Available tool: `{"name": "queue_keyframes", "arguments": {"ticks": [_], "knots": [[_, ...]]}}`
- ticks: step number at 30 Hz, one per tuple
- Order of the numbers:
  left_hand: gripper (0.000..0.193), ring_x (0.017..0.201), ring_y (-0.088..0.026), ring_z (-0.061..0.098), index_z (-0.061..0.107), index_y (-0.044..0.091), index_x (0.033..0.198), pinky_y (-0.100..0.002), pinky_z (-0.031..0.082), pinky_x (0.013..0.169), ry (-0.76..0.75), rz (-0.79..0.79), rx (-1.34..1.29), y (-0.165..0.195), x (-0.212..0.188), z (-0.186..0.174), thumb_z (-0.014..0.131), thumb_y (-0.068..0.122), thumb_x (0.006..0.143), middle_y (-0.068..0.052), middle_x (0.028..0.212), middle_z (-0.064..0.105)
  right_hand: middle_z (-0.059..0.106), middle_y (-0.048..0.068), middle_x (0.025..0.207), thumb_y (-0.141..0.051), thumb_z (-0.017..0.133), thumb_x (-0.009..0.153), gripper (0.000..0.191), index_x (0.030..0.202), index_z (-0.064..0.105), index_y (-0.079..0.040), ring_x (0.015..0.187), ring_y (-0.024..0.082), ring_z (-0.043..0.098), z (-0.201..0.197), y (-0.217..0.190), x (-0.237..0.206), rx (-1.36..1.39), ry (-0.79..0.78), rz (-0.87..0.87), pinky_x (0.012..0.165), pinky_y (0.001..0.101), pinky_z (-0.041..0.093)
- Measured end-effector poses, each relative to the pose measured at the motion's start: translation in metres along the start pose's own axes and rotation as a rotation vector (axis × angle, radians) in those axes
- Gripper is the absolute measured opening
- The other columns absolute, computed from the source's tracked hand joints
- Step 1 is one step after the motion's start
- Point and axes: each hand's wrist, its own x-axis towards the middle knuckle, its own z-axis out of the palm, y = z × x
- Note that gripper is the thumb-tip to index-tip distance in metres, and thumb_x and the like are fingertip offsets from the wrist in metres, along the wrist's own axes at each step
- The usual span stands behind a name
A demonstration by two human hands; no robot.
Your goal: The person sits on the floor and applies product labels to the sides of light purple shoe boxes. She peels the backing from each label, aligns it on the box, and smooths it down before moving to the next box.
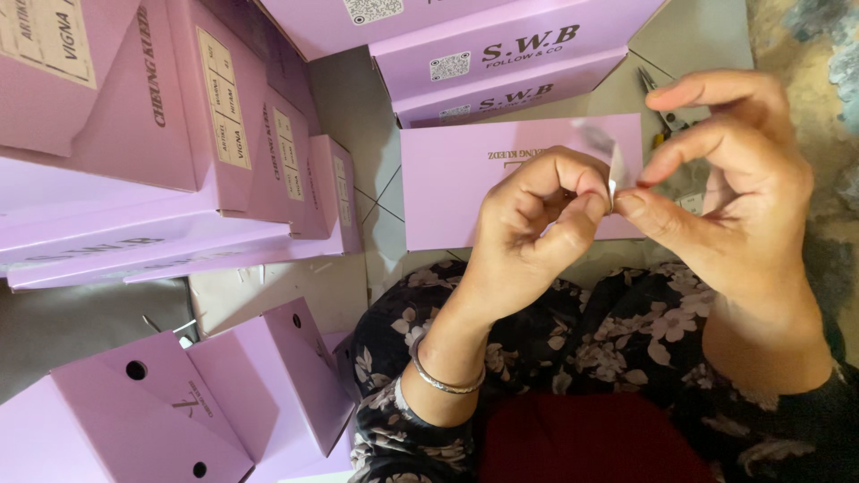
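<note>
Two hands, about ten lilac boxes, one bracelet, one pliers

Soft even daylight, sharp, faint shadows.

This looks like a small packing or stockroom corner, perhaps of a shoe trade. Lilac cardboard boxes with paper labels are stacked all around on a tiled floor, some with round vent holes, and the person sits on the floor among them. Small pliers lie nearby.
</note>
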Motion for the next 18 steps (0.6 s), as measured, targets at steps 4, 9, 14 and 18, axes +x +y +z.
{"name": "queue_keyframes", "arguments": {"ticks": [4,9,14,18], "knots": [[0.006,0.095,-0.007,0.059,0.063,-0.003,0.109,-0.023,0.052,0.088,-0.005,0.077,-0.043,-0.005,-0.001,-0.001,0.058,-0.005,0.112,-0.004,0.107,0.066,0.056,0.007,0.133,-0.014,0.085,0.082,0.021,0.098,0.074,-0.005,0.117,0.013,0.054,-0.001,-0.004,0.001,-0.148,0.008,-0.014,0.093,0.0240,0.045],[0.013,0.100,-0.011,0.069,0.064,-0.001,0.118,-0.027,0.058,0.095,0.051,0.103,-0.160,-0.009,0.000,0.003,0.065,-0.005,0.107,-0.007,0.107,0.072,0.055,0.009,0.126,-0.019,0.089,0.078,0.023,0.092,0.075,-0.008,0.119,0.020,0.054,-0.003,-0.002,0.005,-0.199,0.019,-0.101,0.093,0.0298,0.048],[0.010,0.104,-0.013,0.072,0.065,-0.004,0.120,-0.028,0.060,0.098,0.068,0.126,-0.096,-0.009,0.000,0.005,0.067,-0.005,0.110,-0.011,0.111,0.074,0.054,0.012,0.121,-0.017,0.090,0.075,0.023,0.089,0.075,-0.007,0.117,0.024,0.054,-0.007,0.002,0.006,-0.271,0.032,-0.237,0.099,0.0361,0.049],[0.013,0.099,-0.015,0.071,0.066,-0.007,0.121,-0.028,0.058,0.089,0.116,0.020,-0.061,-0.008,0.000,0.004,0.064,-0.006,0.108,-0.014,0.110,0.075,0.054,0.015,0.120,-0.014,0.088,0.074,0.021,0.088,0.075,-0.005,0.116,0.025,0.054,-0.011,0.002,0.008,-0.319,0.037,-0.255,0.100,0.0397,0.048]]}}
